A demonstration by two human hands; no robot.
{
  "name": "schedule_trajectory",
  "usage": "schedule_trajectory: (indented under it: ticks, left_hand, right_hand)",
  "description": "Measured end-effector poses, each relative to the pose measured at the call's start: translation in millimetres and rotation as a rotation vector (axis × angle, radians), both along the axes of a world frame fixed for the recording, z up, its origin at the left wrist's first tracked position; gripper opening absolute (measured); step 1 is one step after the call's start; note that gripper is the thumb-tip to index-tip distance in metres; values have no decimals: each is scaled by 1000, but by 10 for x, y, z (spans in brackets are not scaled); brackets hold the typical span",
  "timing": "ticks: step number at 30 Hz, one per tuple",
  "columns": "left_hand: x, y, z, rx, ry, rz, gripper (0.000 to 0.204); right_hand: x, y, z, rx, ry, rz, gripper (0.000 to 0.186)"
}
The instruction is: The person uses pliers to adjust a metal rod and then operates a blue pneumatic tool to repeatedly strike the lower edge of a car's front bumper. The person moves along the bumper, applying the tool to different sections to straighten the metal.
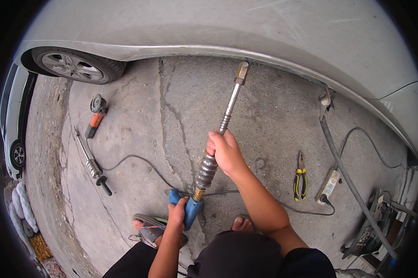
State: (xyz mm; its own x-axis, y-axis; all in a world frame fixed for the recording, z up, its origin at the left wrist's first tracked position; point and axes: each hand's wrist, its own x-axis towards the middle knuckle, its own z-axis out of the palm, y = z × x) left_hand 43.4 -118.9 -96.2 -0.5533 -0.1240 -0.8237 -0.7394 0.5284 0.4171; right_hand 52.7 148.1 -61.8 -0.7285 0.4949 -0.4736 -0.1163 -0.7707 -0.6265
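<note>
Both hands are on a slide-hammer dent puller [205, 170], which has a blue handle, a ribbed metal weight, a steel rod and a spring. My left hand [176, 212] is closed around the blue handle [192, 213] at the near end. Higher up, my right hand [225, 150] wraps around the rod just beyond the weight, below the spring [225, 121]. The rod slants away to a brass-coloured tip [242, 72] by the lower sill of a pale car [209, 28]. Whether the tip touches the sill, I cannot tell.
On the concrete lie an orange angle grinder [96, 116], a second slide hammer [93, 167] with a black handle, yellow-and-black pliers [300, 183] and a white power strip [328, 186]. Cables cross the floor. A long bar [343, 169] slants from the car's sill toward a metal frame [373, 222].
</note>
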Motion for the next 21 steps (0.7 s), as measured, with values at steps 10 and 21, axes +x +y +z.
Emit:
schedule_trajectory:
  ticks: [10,21]
  left_hand:
    - [-22,-113,-151,19,-1,3,51]
    - [-35,-107,-160,90,0,19,61]
  right_hand:
    - [-51,-6,-25,88,-37,32,19]
    - [-166,119,27,62,-79,147,17]
